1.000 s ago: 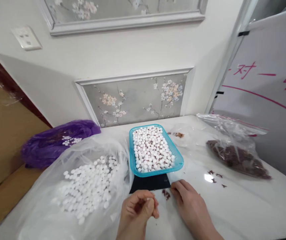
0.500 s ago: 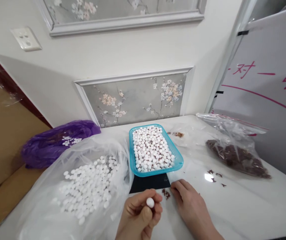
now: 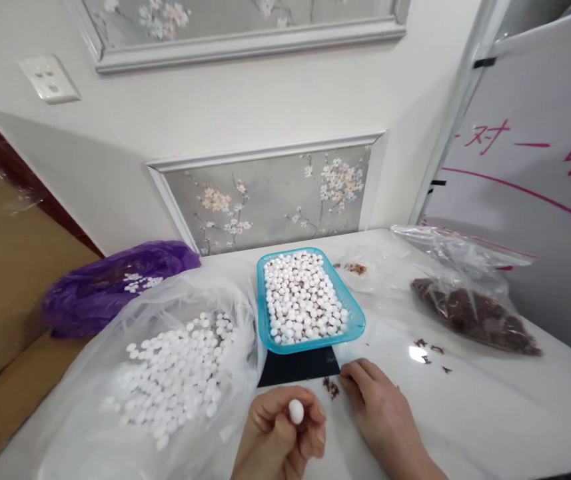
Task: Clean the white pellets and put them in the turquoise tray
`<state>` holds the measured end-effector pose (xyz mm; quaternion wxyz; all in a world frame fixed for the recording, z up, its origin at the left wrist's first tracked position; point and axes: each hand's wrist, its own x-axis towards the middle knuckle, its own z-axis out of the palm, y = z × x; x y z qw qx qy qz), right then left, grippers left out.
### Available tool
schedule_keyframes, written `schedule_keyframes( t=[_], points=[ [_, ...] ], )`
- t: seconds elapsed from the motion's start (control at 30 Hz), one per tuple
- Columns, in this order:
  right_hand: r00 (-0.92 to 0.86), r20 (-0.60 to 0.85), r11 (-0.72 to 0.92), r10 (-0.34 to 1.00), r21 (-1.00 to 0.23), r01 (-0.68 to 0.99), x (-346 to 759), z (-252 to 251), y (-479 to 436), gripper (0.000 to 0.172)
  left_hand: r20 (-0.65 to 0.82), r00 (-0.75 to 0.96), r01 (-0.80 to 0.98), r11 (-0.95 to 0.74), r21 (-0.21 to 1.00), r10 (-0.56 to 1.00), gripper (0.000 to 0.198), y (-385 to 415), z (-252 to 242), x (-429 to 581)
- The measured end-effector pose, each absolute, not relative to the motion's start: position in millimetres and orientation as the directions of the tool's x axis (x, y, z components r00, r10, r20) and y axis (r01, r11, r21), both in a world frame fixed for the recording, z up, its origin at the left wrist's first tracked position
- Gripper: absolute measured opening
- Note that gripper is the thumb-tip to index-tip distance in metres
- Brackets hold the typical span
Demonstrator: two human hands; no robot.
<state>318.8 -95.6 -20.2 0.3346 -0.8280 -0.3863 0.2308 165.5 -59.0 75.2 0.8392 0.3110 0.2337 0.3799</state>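
Between the thumb and fingers of my left hand (image 3: 281,433) is a white ball (image 3: 296,411). My right hand (image 3: 382,410) rests on the white table, fingers pressed together beside a small pile of dark reddish-brown bits (image 3: 331,387); its fingertips are hidden, so anything pinched there cannot be made out. Beyond the hands, a blue tray (image 3: 295,347) holds many white balls with reddish bits among them. A dark flat piece (image 3: 299,368) lies at the tray's near edge. To the left, a clear plastic bag (image 3: 85,400) contains loose white balls (image 3: 180,373).
A purple bag (image 3: 90,293) with small white pieces lies at the back left, by a cardboard box (image 3: 10,267). At the right is a clear bag of brown material (image 3: 470,317). Scattered bits (image 3: 436,349) lie nearer, and a thin plastic bag (image 3: 380,267) sits behind the tray's right side.
The white ball has shifted slightly left and down within my left hand, and the fingers have curled a little differently around it. My right hand has barely moved.
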Motion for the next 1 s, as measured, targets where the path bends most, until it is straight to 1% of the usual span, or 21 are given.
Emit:
schedule_keyframes(
  t=[0.07, 0.1, 0.13, 0.17, 0.2, 0.23, 0.27, 0.33, 0.4, 0.47, 0.53, 0.63, 0.67, 0.73, 0.8, 0.87, 0.93, 1.0],
  points=[
    [0.590, -0.154, -0.495, 0.792, -0.728, 0.474, 318, -20, -96, 0.037, -0.133, 0.579, -0.408, 0.427, 0.807, 0.804, 0.030, -51, 74, 171],
    [0.590, -0.166, -0.504, 0.790, -0.724, 0.470, 318, -20, -96, 0.036, -0.112, 0.554, -0.329, 0.340, 0.881, 0.825, 0.028, -45, 73, 175],
    [0.592, -0.173, -0.511, 0.787, -0.721, 0.468, 318, -20, -96, 0.035, -0.073, 0.516, -0.224, 0.217, 0.950, 0.854, 0.026, -38, 72, 179],
    [0.595, -0.173, -0.514, 0.785, -0.718, 0.469, 318, -20, -97, 0.033, -0.024, 0.475, -0.095, 0.078, 0.992, 0.879, 0.026, -30, 71, 184],
    [0.600, -0.169, -0.515, 0.782, -0.717, 0.470, 318, -21, -97, 0.032, 0.035, 0.442, 0.024, -0.050, 0.998, 0.897, 0.029, -23, 71, 188],
    [0.603, -0.160, -0.512, 0.782, -0.717, 0.474, 318, -22, -98, 0.032, 0.097, 0.446, 0.109, -0.162, 0.981, 0.890, 0.037, -15, 71, 191],
    [0.604, -0.146, -0.504, 0.783, -0.718, 0.480, 318, -23, -98, 0.032, 0.133, 0.461, 0.164, -0.232, 0.959, 0.877, 0.045, -9, 72, 193],
    [0.599, -0.108, -0.476, 0.794, -0.723, 0.500, 317, -25, -99, 0.032, 0.172, 0.494, 0.232, -0.320, 0.919, 0.852, 0.056, 1, 75, 189],
    [0.616, -0.059, -0.451, 0.785, -0.737, 0.504, 316, -26, -100, 0.033, 0.221, 0.482, 0.304, -0.398, 0.866, 0.848, 0.053, 9, 79, 174],
    [0.647, -0.011, -0.434, 0.763, -0.750, 0.499, 314, -25, -100, 0.034, 0.306, 0.431, 0.415, -0.488, 0.768, 0.849, 0.040, 19, 81, 149],
    [0.643, 0.011, -0.429, 0.766, -0.737, 0.523, 312, -24, -100, 0.036, 0.364, 0.369, 0.561, -0.517, 0.647, 0.855, 0.032, 32, 79, 120],
    [0.595, 0.008, -0.433, 0.804, -0.678, 0.594, 314, -24, -99, 0.035, 0.339, 0.320, 0.740, -0.457, 0.493, 0.885, 0.035, 54, 69, 84],
    [0.589, 0.013, -0.434, 0.808, -0.663, 0.609, 315, -26, -99, 0.036, 0.334, 0.347, 0.764, -0.471, 0.442, 0.876, 0.037, 58, 64, 77],
    [0.597, 0.038, -0.434, 0.801, -0.650, 0.624, 317, -31, -100, 0.038, 0.322, 0.440, 0.752, -0.539, 0.378, 0.839, 0.039, 63, 55, 72],
    [0.605, 0.058, -0.435, 0.794, -0.641, 0.632, 318, -35, -100, 0.041, 0.285, 0.513, 0.735, -0.586, 0.341, 0.810, 0.039, 62, 50, 77],
    [0.609, 0.069, -0.436, 0.790, -0.636, 0.637, 319, -38, -100, 0.043, 0.214, 0.535, 0.754, -0.576, 0.316, 0.818, 0.038, 57, 51, 86],
    [0.596, 0.068, -0.427, 0.800, -0.632, 0.646, 318, -36, -100, 0.043, 0.154, 0.512, 0.786, -0.533, 0.314, 0.845, 0.037, 52, 55, 92],
    [0.592, 0.074, -0.414, 0.803, -0.646, 0.642, 315, -33, -101, 0.042, 0.175, 0.457, 0.799, -0.489, 0.350, 0.872, 0.034, 49, 58, 93]
  ],
)
